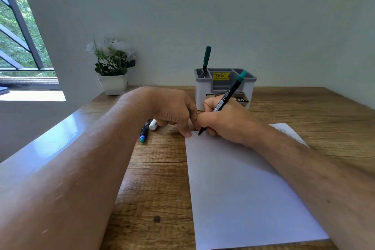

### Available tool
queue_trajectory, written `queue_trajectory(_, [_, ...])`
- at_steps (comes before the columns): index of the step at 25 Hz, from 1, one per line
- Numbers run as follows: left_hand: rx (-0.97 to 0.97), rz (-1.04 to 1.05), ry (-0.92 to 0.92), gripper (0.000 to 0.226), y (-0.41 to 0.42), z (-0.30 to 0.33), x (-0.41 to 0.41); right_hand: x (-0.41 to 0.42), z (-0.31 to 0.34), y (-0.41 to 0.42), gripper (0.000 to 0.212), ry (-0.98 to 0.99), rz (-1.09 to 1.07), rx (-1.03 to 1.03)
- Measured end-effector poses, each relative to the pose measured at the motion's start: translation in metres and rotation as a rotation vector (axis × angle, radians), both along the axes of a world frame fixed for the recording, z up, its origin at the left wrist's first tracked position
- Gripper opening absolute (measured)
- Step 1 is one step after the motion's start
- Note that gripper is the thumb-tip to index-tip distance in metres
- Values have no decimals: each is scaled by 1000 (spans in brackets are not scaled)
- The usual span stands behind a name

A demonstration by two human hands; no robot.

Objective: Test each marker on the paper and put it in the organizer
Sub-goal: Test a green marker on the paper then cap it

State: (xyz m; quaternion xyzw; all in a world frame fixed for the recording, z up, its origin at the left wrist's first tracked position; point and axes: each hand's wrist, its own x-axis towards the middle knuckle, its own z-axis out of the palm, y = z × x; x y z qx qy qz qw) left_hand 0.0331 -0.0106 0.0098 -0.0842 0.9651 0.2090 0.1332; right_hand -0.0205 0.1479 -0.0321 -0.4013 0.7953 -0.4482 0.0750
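My right hand [227,122] grips a black marker with a teal end [229,95], its tip touching the far left corner of the white paper [243,189], where a small mark shows. My left hand [172,111] is curled, a fingertip pressing the paper's corner; a bit of green, perhaps the cap, shows between its fingers. The grey and white organizer [203,91] stands behind my hands, with one green-capped marker [206,61] upright in its left back compartment. Another black marker with a teal end [144,131] and a white one [153,125] lie on the wood left of the paper.
A white pot of white flowers [112,67] stands at the back left of the wooden table [158,168]. A window [18,36] is at the far left. The wall runs close behind the organizer.
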Motion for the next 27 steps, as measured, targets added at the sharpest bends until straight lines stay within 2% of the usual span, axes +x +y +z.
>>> queue_trajectory(6, [12, 25, 5, 23, 0, 0, 1, 3, -1, 0, 30, 61, -46, 11])
queue_trajectory(11, [16, 19, 2, 19, 1, 2, 2, 2, 1, 1, 31, 22, -34, -2])
queue_trajectory(27, [-31, 23, 3, 21, 5, 1, 2, 3, 2, 1, 29, 71, -15, 55])
